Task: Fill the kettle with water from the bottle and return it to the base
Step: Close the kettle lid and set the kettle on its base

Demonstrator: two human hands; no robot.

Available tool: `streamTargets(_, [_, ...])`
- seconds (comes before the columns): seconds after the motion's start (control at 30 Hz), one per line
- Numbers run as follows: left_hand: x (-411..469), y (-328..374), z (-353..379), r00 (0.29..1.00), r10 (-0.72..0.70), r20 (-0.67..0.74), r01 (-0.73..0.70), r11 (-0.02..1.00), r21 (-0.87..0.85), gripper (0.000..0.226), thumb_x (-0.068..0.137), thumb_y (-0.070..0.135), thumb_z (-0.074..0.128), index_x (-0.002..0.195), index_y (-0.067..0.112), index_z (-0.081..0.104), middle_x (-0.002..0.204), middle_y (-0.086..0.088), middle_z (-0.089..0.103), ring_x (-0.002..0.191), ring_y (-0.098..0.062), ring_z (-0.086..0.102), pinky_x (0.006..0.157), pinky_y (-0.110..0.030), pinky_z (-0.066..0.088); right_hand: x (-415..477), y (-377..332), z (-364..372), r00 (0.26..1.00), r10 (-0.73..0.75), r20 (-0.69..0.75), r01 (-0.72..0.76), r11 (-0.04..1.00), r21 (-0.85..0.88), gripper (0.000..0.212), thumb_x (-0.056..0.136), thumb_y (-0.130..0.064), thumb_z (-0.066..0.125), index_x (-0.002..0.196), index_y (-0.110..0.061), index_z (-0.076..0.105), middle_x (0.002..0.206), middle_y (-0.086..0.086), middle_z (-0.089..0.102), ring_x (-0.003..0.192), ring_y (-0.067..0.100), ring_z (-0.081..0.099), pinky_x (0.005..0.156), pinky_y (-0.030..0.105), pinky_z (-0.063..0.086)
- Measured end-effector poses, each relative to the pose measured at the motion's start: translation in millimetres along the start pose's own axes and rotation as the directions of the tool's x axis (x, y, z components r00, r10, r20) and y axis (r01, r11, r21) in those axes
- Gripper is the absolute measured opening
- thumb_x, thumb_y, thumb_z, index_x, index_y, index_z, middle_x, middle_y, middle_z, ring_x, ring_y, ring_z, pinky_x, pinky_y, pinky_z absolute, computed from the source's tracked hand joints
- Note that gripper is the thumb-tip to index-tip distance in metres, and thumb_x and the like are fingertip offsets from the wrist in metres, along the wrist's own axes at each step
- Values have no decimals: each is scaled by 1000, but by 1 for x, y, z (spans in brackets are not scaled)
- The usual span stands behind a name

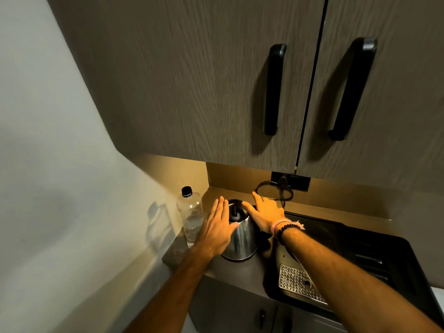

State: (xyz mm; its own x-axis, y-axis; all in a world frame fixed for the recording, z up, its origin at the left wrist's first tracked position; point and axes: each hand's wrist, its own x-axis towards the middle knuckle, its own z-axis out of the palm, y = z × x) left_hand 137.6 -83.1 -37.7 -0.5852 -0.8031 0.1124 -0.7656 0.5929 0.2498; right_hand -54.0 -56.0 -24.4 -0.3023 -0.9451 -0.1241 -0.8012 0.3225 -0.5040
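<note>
**Both hands over the kettle, nothing gripped yet**

Two bare forearms reach in from the bottom of the view, the right one wearing bracelets (286, 226) at the wrist. The left hand (217, 225) hovers flat beside and partly in front of the kettle (240, 239), fingers (222, 207) stretched out straight and together, holding nothing. The right hand (266, 213) is spread wide at the kettle's far right, its fingers extended too, with the thumb close to the lid rim; I cannot tell whether it touches.

The steel kettle stands upright on the counter (249, 267), near the left corner, lid shut with its dark tab (234, 213) showing on top. Whether its base lies under it is hidden. The bottle (191, 217) stands capped just left of the kettle, against the wall, partly filled with water. A black cord (276, 191) loops behind toward the socket (292, 180), and a dark sink (348, 255) with a metal strainer (298, 282) lies to the right.

The task looks barely begun: lid closed, cap on. The risks lie in the crowding. The left hand is near the bottle, and a careless sweep could tip it off the counter's edge. Lifting the kettle could snag the cord behind it. Pouring from a narrow neck so near the socket invites splashing if the kettle is not first moved clear.
</note>
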Motion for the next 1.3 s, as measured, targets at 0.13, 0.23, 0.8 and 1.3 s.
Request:
streamTargets(0.13, [6,0,16,998,-46,48,44,998,39,84,97,62,27,154,10,-8,164,-8,-13,150,-21,-10,119,-43,14,-3,15,-11,998,-60,-8,60,998,33,80,88,-72,35,150,-22,30,150,9,45,136,30,41,111,53,35])
streamTargets(0.23, [7,-1,22,998,-50,28,48,997,61,84,96,64,24,154,11,-5,164,-8,-11,150,-21,-9,118,-44,16,-6,23,-14,996,-83,30,81,993,81,76,89,-64,45,148,-18,35,148,10,46,135,29,43,111,49,37])
streamTargets(0.8, [-6,19,19,941,-335,51,300,752,-587,137,63,60,84,154,27,-13,164,-12,1,149,-34,9,116,-52,22,-15,40,-8,980,-167,-106,182,970,159,22,83,-17,71,104,-18,64,104,2,67,99,20,59,86,35,46])
streamTargets(1.3, [37,126,-2,986,-161,-41,84,695,-714,138,34,67,89,148,41,15,151,-2,36,137,-26,32,101,-39,34,-84,97,-127,934,-114,-339,190,961,200,28,79,-16,73,107,-18,69,101,3,71,95,20,63,87,38,52])
